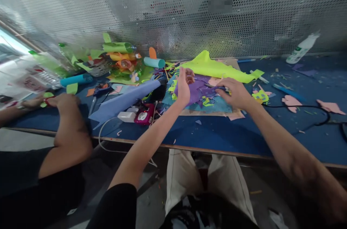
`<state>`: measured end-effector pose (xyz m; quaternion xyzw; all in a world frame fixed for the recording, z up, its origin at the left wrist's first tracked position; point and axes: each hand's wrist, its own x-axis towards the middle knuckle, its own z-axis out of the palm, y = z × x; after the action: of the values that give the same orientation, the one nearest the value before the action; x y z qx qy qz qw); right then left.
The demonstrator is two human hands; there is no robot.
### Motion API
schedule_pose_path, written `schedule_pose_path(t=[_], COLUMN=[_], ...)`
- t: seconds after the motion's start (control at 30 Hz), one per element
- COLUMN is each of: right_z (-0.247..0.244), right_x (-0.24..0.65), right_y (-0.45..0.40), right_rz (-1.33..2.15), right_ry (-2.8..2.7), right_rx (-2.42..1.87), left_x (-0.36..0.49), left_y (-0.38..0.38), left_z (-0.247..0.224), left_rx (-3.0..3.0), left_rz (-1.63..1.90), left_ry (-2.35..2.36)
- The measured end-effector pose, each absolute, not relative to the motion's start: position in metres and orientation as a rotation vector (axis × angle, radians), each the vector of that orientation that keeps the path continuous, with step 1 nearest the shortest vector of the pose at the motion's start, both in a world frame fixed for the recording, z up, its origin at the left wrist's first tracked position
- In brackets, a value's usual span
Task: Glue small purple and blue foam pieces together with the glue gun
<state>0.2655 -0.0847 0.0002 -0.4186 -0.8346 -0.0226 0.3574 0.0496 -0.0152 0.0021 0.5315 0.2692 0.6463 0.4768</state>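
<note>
My left hand [184, 86] stands on its edge over purple paper [196, 90], palm turned to the right. Its fingers are loosely bent and apart, and I make out nothing held in them. To the right, my right hand [237, 93] is closed, thumb and fingers together, around the dark handle of what looks like a pair of scissors [221, 88]. The blades point left over the purple paper and are partly lost among scraps. Beneath lie a light blue sheet [217, 105] and a brown board [187, 112]. Behind both hands rests a bright yellow-green paper shape [217, 67].
A pink power strip [145, 114] with white plugs and a cable, plus a blue-violet folded sheet [124, 100], lie left. Plastic bottles and paper tubes stand farther left, near another person's arm [67, 113]. A white glue bottle [302, 49] leans against the perforated metal wall [184, 12].
</note>
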Motion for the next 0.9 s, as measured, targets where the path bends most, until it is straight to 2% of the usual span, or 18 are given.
schedule_pose_path(t=[0.13,0.33,0.53,0.9], right_z=[-0.013,-0.018,-0.022,-0.031], right_x=[0.275,0.275,0.278,0.278], right_y=[-0.08,-0.083,-0.078,-0.072], right_rz=[0.005,0.039,0.035,-0.061], right_ry=[-2.115,-2.033,-1.957,-1.978], right_rx=[-1.14,-1.137,-1.25,-1.246], left_x=[0.044,0.036,0.045,0.041], left_y=[-0.023,-0.025,-0.014,-0.014], left_z=[-0.021,-0.021,-0.026,-0.027], left_rx=[1.8,2.562,2.642,2.685], left_rz=[1.515,1.07,1.154,1.101], left_ry=[0.678,0.756,0.741,0.781])
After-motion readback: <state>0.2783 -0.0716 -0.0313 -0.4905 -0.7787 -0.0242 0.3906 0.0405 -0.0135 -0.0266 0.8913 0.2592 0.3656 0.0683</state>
